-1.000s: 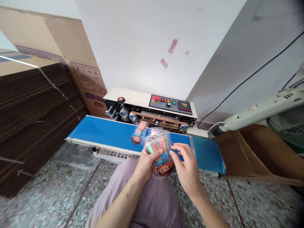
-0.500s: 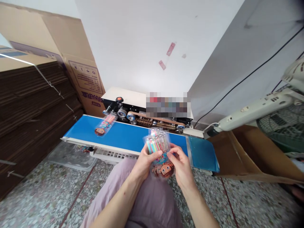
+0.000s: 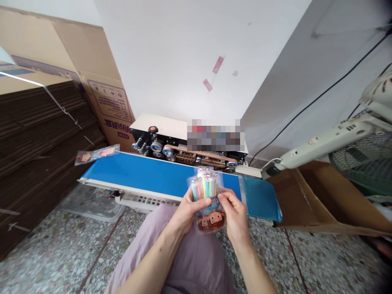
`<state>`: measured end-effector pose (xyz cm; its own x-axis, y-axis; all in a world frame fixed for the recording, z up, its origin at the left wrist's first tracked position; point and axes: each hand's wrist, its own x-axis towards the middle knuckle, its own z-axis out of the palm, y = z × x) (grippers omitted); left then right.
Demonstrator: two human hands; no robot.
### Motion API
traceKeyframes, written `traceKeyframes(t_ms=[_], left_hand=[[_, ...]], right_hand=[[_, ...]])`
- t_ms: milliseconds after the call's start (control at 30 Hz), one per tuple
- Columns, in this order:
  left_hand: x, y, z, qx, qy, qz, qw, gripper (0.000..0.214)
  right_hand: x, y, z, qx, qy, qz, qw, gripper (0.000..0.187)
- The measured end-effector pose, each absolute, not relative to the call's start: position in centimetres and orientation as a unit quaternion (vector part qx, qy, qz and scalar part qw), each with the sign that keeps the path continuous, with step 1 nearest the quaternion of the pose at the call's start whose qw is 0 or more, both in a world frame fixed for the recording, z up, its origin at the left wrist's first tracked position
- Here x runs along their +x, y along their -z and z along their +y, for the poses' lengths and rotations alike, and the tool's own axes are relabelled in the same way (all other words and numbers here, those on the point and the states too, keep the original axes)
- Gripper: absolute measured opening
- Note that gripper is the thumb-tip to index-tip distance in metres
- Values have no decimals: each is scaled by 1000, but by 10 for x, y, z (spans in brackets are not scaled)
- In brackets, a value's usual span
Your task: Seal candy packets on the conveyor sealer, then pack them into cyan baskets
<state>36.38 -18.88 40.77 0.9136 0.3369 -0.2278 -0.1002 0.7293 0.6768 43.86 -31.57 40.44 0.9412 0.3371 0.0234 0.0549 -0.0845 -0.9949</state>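
Both hands hold a small stack of clear plastic packets (image 3: 211, 220) above my lap, in front of the conveyor. Coloured sticks, perhaps pens or straws, show through the film, with a cartoon face at the lower end. My left hand (image 3: 190, 208) grips the stack's left side, thumb across the front. My right hand (image 3: 234, 208) pinches its right edge with thumb and index finger. One more packet (image 3: 98, 154) lies at the far left end of the blue conveyor belt (image 3: 137, 173), partly past its edge. Behind the belt stands a band sealing machine (image 3: 162, 126) with rollers and a brown band.
Flattened cardboard (image 3: 45, 122) is stacked at the left beside a tall carton (image 3: 113, 98). An open cardboard box (image 3: 306, 196) and a fan (image 3: 324, 139) stand at the right. A clear plastic bin (image 3: 92, 204) sits on the floor below the belt.
The loose packet has travelled left along the belt to its end and turned flatter. The packets in my hands have shifted and fanned slightly; both hands keep their hold.
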Motion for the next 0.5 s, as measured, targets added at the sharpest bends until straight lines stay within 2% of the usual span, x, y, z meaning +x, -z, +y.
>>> traceKeyframes(t_ms=[300, 500], left_hand=[[367, -404, -193, 306, -137, 195, 922, 51], [366, -405, -191, 288, -134, 206, 926, 56]], right_hand=[[436, -402, -315, -694, -40, -129, 707, 24], [438, -409, -319, -713, -80, -246, 651, 21]])
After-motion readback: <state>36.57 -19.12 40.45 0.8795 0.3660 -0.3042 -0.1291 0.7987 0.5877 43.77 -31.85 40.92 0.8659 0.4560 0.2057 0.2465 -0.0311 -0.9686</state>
